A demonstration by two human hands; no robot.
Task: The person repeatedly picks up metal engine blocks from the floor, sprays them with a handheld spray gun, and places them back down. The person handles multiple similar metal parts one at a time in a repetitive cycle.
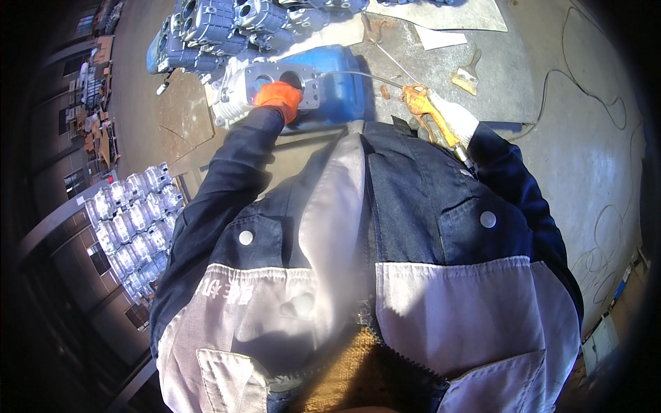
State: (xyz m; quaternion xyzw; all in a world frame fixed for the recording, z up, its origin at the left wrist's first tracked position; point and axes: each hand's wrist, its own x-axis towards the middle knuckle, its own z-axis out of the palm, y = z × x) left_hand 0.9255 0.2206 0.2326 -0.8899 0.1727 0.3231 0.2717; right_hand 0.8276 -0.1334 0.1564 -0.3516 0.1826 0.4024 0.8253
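My left hand (pixel 279 98), in an orange glove, grips a silver-grey metal casting (pixel 311 91) at the edge of its round openings. The casting lies partly on a blue plastic container (pixel 342 86). My right hand (pixel 457 118), in a pale glove with stained fingers, is closed round a yellow air blow gun (pixel 444 126). From the gun a long thin nozzle tube (pixel 358 73) runs left to the casting's right side. Whether the tube's tip touches the casting I cannot tell.
Several similar castings (pixel 210 27) are piled at the far left. A brush (pixel 466 77) and a white sheet (pixel 441 38) lie on the worktable (pixel 506 86). More shiny castings (pixel 134 220) are stacked at my left. A hose (pixel 544 89) trails over the floor at right.
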